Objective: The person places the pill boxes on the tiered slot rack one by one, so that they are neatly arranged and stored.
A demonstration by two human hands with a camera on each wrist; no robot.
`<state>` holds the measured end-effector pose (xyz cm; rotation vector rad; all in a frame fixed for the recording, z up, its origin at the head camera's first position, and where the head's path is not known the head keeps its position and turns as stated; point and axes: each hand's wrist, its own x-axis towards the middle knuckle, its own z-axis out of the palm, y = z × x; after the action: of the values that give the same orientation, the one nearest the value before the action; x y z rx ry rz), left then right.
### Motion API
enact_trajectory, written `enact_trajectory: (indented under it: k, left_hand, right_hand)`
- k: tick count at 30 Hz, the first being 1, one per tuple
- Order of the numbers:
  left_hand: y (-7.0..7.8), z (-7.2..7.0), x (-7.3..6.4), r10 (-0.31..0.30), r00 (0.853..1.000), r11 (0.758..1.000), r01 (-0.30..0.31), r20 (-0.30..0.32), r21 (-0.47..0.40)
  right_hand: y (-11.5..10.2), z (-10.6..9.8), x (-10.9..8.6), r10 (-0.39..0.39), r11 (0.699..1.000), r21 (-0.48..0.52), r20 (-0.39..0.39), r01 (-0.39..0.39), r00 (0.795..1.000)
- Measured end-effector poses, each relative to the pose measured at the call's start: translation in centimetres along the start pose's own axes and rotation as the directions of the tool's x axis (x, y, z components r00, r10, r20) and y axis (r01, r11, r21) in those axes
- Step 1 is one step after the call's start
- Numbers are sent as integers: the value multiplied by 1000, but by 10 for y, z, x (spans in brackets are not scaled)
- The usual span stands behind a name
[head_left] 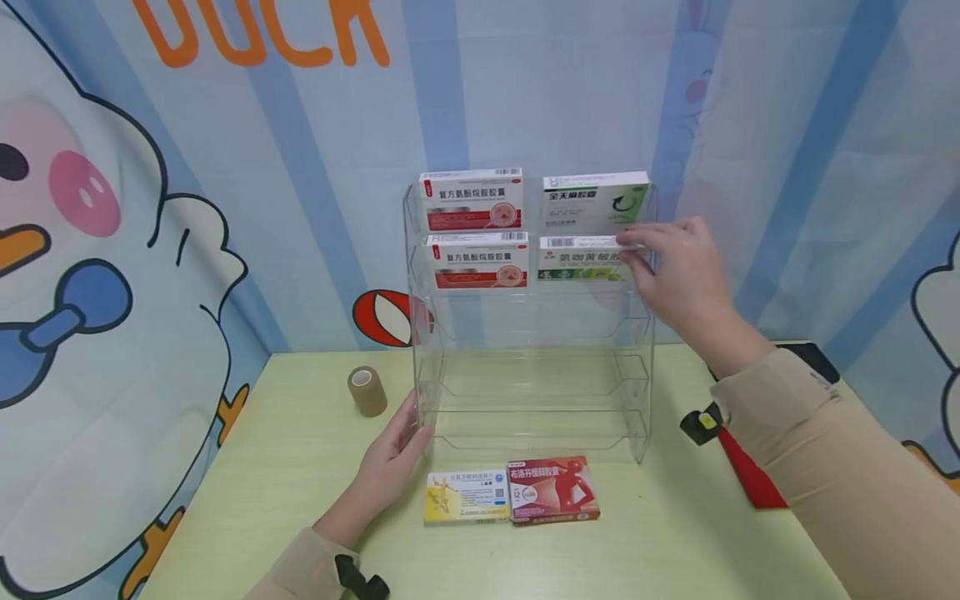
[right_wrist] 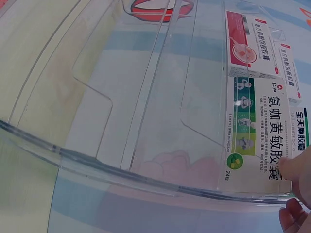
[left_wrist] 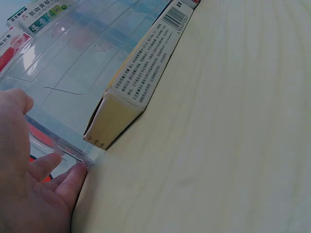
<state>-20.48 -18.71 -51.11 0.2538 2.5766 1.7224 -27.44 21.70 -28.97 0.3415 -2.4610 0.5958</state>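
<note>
A clear acrylic display rack (head_left: pixel 532 400) with several tiers stands on the table. My right hand (head_left: pixel 684 271) pinches the right end of a white and green medicine box (head_left: pixel 581 260), which sits in the second tier from the top. In the right wrist view the thumb lies on the front of that medicine box (right_wrist: pixel 252 141). Low on the rack's left side, my left hand (head_left: pixel 390 454) grips the side panel between thumb and fingers. Above the pinched box is another green and white box (head_left: pixel 592 204). Two red and white boxes (head_left: pixel 474 200) fill the left places of the upper two tiers.
In front of the rack lie a yellow and white medicine box (head_left: pixel 467 497) and a red medicine box (head_left: pixel 553 490), side by side. A brown tape roll (head_left: pixel 367 392) stands left of the rack. A red and black item (head_left: pixel 753 475) is partly hidden by the right sleeve.
</note>
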Motion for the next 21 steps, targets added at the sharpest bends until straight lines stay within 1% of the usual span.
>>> enact_trajectory:
  k: [2,4,7,9,11,16,19,21]
  left_hand:
    - [0,0,0,0,1000,1000,0,0,-3]
    - [-1,0,0,2,1000,1000,-2,0,-7]
    - [0,0,0,4,1000,1000,-4,2,-6]
    - [0,0,0,5,1000,1000,-5,2,-3]
    - [1,0,0,7,1000,1000,-7,3,-1]
    - [1,1,0,4,1000,1000,-4,1,3]
    - [0,1,1,-7,1000,1000,7,-2,7]
    - [0,1,0,-11,1000,1000,11,-2,8]
  right_hand:
    - [0,1,-2,-10,999,37,-38,12,999]
    - [0,3,-4,-28,995,92,-97,37,995]
    - [1,6,-10,-62,983,156,-193,93,979]
    - [0,8,-15,-83,976,178,-227,125,970]
    - [0,12,-23,-103,972,181,-236,148,966]
    - [1,25,-45,-143,960,210,-211,188,967]
    - [2,34,-59,-155,946,253,-194,202,969]
    - [1,39,-69,-149,936,290,-178,197,973]
